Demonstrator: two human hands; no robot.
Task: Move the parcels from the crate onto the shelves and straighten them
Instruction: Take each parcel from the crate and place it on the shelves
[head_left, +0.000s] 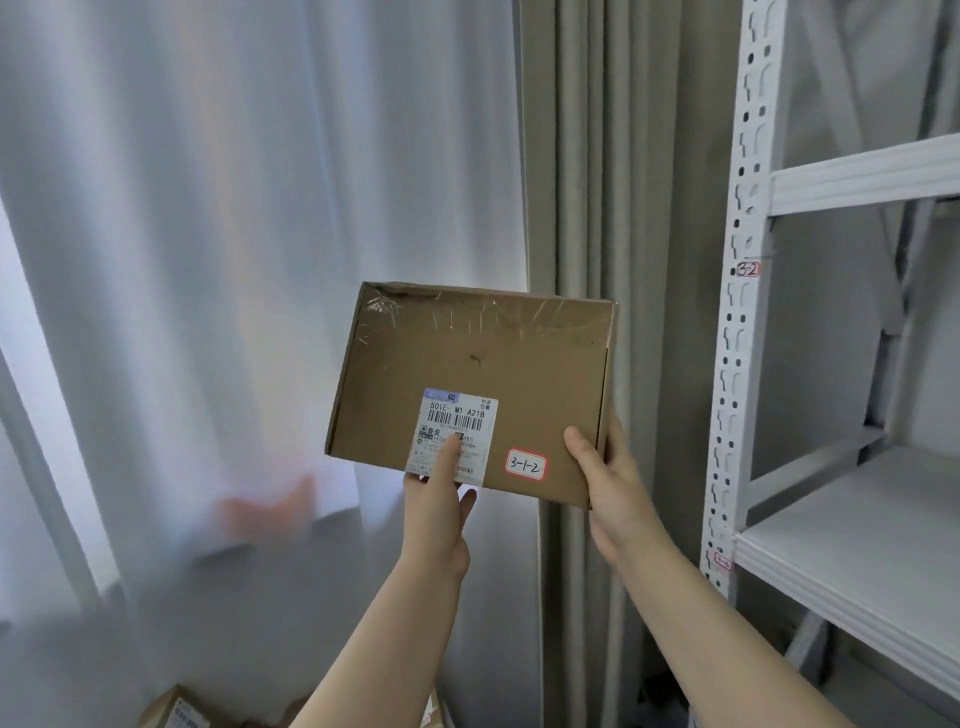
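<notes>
Head view showed a flat cardboard parcel (470, 387) held up in the air, left hand (435, 512) and right hand (605, 480) gripping its lower edge. Marked 3-1-2, it awaited placing; next meant swinging right to the white shelving (878, 540).

Two bare forearms enter from about 6 o'clock, with no sleeves, gloves, watch or bands on the stretch that shows. The left hand (435, 512) and the right hand (610, 480) are bare too, with no rings seen on the visible fingers. Fingernails look short and unpainted, as far as can be told.
</notes>
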